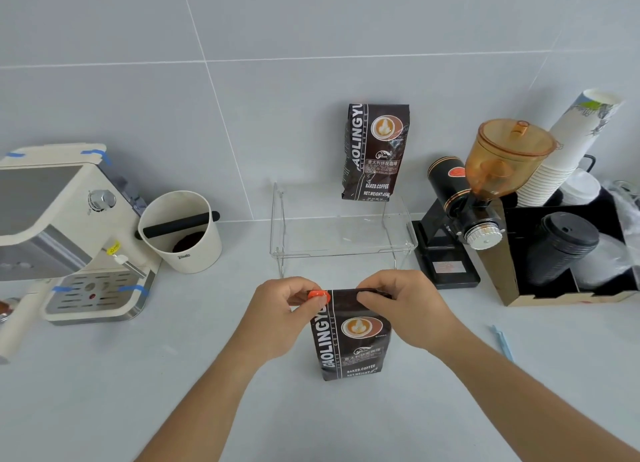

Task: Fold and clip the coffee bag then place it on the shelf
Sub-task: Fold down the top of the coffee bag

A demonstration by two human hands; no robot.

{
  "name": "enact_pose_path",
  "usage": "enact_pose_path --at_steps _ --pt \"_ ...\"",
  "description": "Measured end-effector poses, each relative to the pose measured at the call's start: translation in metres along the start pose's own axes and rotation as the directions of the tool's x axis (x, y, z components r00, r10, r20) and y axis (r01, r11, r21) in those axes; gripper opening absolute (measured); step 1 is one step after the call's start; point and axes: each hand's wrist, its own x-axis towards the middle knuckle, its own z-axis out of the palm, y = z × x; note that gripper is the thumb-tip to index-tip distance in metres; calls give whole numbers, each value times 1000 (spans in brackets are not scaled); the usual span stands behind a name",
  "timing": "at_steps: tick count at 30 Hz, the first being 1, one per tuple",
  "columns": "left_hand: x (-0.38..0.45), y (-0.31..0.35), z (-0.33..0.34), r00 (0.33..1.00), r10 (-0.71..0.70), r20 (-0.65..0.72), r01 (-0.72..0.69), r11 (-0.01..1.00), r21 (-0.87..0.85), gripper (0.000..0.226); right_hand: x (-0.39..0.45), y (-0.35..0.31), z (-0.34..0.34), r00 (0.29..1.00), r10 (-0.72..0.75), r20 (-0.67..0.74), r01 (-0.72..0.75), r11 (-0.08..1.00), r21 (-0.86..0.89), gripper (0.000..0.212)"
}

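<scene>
standing upright on the desk (104,392), just in front of the clear shelf (343,233): the coffee bag (349,344), label facing the camera, top edge already rolled down into a flat band. upright presumably so the beans stay settled at the bottom and the fold stays level.

left hand (284,309) closed at the left end of that fold, fingertips pinched on an orange clip (318,294) that sits right at the band. cannot tell whether the clip has bitten fully over the fold or only touches it. right hand (405,306) closed on the right part of the folded top, thumb and fingers pressing the band flat, most likely to stop it springing open while the clip goes on.

looks like the clipping step, fold done, placing not yet begun.

on the shelf, toward its right rear and against the wall: a second, matching bag (375,152), upright. bare space to its left, enough by the look of it for this one.

to the right, a grinder (485,198) close to the shelf's edge; worth keeping clear of on the lift. far left, an espresso machine (62,226) and a knock box (180,233), well apart from the work.
</scene>
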Motion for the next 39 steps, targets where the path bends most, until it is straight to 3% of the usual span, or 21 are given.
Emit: enact_pose_path --at_steps 4,11,23,26,33,36,39 --pt "0 0 3 996 -87 20 89 972 -215 23 -1 -3 0 999 46 3 -45 967 251 22" --pt "-2 -5 10 997 -53 56 62 984 -165 37 4 -1 4 984 178 9 -173 941 290 21" --pt "-5 -14 18 997 -83 -10 81 992 -94 35 3 0 -6 959 166 229 -188 979 78 12" --pt "-5 -17 17 997 -75 2 75 995 -67 31 0 4 -10 949 103 299 -95 995 -40 27" --pt "-5 -23 16 1000 8 30 -11 996 85 22 0 16 -5 977 -69 200 135 930 -341 16" --pt "-6 -25 16 999 25 41 -28 995 94 14 -1 20 -5 973 -118 198 183 918 -352 10" --pt "-6 -28 13 997 48 55 -53 995 84 9 -2 24 -10 988 -84 129 117 955 -271 8"
